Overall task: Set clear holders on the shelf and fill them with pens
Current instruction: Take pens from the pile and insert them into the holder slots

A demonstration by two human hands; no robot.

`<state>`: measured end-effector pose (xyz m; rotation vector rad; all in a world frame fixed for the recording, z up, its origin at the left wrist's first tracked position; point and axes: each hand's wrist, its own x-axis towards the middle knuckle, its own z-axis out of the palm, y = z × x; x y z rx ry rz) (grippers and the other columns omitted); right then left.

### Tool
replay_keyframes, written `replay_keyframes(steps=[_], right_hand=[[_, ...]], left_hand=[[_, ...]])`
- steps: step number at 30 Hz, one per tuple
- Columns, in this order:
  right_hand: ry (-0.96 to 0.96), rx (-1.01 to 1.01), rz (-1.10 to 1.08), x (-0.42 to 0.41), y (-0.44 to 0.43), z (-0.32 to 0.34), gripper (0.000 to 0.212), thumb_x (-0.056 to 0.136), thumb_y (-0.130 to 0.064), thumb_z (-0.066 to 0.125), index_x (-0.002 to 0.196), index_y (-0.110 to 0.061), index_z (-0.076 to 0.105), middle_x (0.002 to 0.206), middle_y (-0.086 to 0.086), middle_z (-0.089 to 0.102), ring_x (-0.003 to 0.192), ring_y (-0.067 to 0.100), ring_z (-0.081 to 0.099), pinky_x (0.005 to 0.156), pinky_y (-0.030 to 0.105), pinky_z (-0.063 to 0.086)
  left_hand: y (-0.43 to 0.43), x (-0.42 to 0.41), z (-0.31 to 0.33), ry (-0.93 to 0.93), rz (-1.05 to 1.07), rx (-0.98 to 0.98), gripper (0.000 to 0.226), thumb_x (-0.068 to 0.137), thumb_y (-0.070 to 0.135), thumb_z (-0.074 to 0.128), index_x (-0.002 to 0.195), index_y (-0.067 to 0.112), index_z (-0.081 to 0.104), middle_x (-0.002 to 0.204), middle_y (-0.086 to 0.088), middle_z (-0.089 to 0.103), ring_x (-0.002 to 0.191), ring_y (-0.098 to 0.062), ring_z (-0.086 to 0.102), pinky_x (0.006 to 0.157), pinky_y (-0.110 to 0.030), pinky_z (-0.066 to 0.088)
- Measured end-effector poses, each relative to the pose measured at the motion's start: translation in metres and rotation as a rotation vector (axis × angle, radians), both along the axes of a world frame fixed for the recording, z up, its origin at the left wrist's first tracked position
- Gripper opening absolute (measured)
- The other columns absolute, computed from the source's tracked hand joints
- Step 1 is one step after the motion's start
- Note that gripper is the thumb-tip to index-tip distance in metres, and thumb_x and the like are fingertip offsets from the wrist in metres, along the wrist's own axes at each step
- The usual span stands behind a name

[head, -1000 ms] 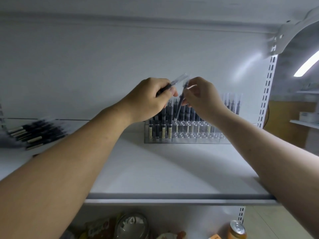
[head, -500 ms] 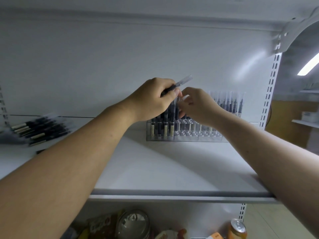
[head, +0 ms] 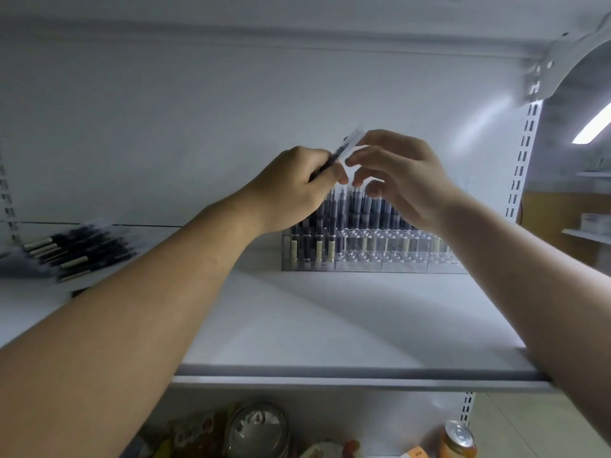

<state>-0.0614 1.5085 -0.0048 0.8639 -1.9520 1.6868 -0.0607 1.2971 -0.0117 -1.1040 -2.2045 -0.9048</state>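
1. The left hand grips 1 pen in curled fingers. The pen slants up to the right, its clear cap end uppermost.
2. The right hand is relaxed, its fingers loosely spread and curved, with the tips just beside the pen's clear cap (whether they touch it cannot be told). It holds nothing else.
3. Both hands hover above the clear holder, which stands on the white shelf near the back wall.
4. The holder's left part is packed with upright dark pens; more stand along its back rows behind the hands. The front slots toward the right look mostly unfilled.
5. A heap of loose pens lies on the shelf at far left, well apart from the holder.
6. A slotted upright rail runs along the shelf's right side.
7. Below the shelf, a round jar lid and 1 can show among blurred packages.
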Motion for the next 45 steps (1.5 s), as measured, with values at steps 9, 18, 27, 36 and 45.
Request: replay_keyframes(steps=[9, 18, 27, 36, 45], right_hand=[[0.009, 0.026, 0.074, 0.004, -0.008, -0.003, 0.025, 0.095, -0.023, 0.072, 0.107, -0.002, 0.072, 0.093, 0.017, 0.072, 0.082, 0.025, 0.068, 0.066, 0.032, 0.046], [0.163, 0.082, -0.383, -0.006, 0.004, -0.001, 0.018, 0.105, -0.012, 0.057, 0.107, 0.004, 0.067, 0.085, 0.009, 0.076, 0.07, 0.024, 0.073, 0.068, 0.044, 0.058], [0.177, 0.288, -0.508, -0.008, -0.001, -0.007, 0.016, 0.105, -0.015, 0.057, 0.111, -0.004, 0.067, 0.086, 0.003, 0.077, 0.074, 0.018, 0.076, 0.077, 0.044, 0.064], [0.139, 0.427, -0.494, -0.004, -0.011, -0.012, 0.012, 0.104, -0.021, 0.058, 0.099, -0.014, 0.067, 0.076, 0.002, 0.076, 0.075, 0.034, 0.075, 0.073, 0.061, 0.06], [0.036, 0.563, -0.496, -0.007, -0.016, -0.018, 0.017, 0.104, -0.032, 0.061, 0.105, -0.016, 0.066, 0.075, 0.001, 0.078, 0.075, 0.03, 0.077, 0.075, 0.059, 0.062]], left_hand=[[-0.002, -0.001, 0.0, 0.056, 0.038, -0.062, 0.039, 0.108, 0.034, 0.055, 0.076, 0.014, 0.065, 0.057, 0.004, 0.065, 0.05, -0.014, 0.062, 0.056, -0.032, 0.051], [-0.009, -0.013, 0.003, 0.374, 0.109, 0.033, 0.024, 0.102, 0.042, 0.058, 0.108, 0.023, 0.069, 0.096, 0.012, 0.066, 0.087, -0.014, 0.061, 0.074, -0.029, 0.052], [-0.008, -0.019, 0.0, 0.27, 0.155, -0.008, 0.04, 0.099, 0.052, 0.057, 0.132, 0.029, 0.06, 0.123, 0.016, 0.063, 0.115, -0.007, 0.055, 0.099, -0.035, 0.049], [-0.007, -0.023, -0.002, 0.216, 0.17, -0.013, 0.042, 0.099, 0.053, 0.06, 0.133, 0.029, 0.059, 0.128, 0.014, 0.062, 0.117, -0.008, 0.055, 0.101, -0.04, 0.05], [-0.006, -0.023, -0.002, 0.199, 0.17, -0.008, 0.039, 0.1, 0.05, 0.061, 0.132, 0.029, 0.06, 0.13, 0.013, 0.062, 0.118, -0.008, 0.055, 0.102, -0.039, 0.049]])
